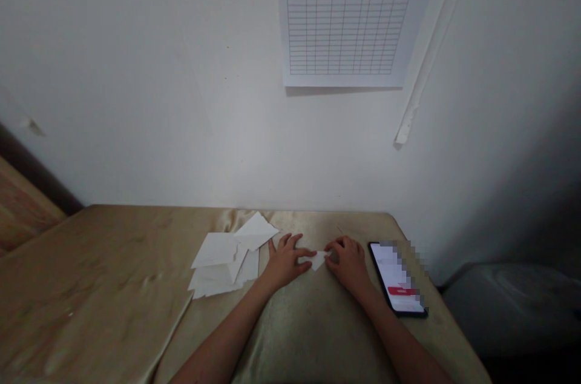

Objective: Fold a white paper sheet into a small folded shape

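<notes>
Pinched between both hands, left hand [285, 263] and right hand [347, 260], a small folded paper [318, 259] lies on the bench [113, 287] left of the phone [397, 278], long axis crosswise, its corner pointing toward the person.

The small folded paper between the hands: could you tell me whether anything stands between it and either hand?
Nothing visible does. The left hand and right hand both press on the small folded paper. The stack of paper sheets lies off to the left, and the phone to the right.
</notes>
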A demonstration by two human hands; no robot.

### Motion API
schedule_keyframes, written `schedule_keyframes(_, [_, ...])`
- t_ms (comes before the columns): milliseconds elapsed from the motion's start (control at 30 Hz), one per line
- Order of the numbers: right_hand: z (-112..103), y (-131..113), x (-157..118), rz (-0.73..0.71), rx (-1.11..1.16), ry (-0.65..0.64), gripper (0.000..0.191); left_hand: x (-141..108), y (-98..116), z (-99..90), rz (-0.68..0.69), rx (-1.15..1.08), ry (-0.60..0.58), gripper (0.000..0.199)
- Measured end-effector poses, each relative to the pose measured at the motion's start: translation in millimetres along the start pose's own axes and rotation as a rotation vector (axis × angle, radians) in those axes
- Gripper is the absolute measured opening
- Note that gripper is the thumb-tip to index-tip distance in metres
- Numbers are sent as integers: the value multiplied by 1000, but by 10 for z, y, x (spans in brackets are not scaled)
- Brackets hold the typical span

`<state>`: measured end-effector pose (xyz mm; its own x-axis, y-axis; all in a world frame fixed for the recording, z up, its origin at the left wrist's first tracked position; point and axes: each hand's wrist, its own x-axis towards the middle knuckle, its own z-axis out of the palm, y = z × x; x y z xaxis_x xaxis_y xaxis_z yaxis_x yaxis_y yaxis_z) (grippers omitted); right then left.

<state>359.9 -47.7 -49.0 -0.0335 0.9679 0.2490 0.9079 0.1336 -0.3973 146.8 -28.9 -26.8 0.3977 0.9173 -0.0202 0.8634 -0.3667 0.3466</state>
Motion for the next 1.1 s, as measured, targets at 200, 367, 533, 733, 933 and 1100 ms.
schedule_keyframes(200, [12, -119, -92, 36, 11, -7, 32, 6, -24, 37, 6, -6, 20, 34])
schedule_keyframes(367, [54, -175, -137, 38, 12, -40, 45, 11, -37, 50, 10, -5, 32, 35])
schedule_keyframes(533, [57, -183, -154, 3, 45, -46, 45, 6, -3, 52, 0, -24, 60, 32])
schedule_keyframes(733, [49, -143, -146, -50, 45, -1, 26, 32, 64, 142, -42, -49, 171, 24])
schedule_keyframes(933, [56, -130, -132, -50, 66, 24, 26, 48, 76, 203, -58, -73, 226, 28])
schedule_keyframes(1100, [32, -142, -129, -36, 71, 9, 25, 47, 57, 215, -59, -82, 234, 25])
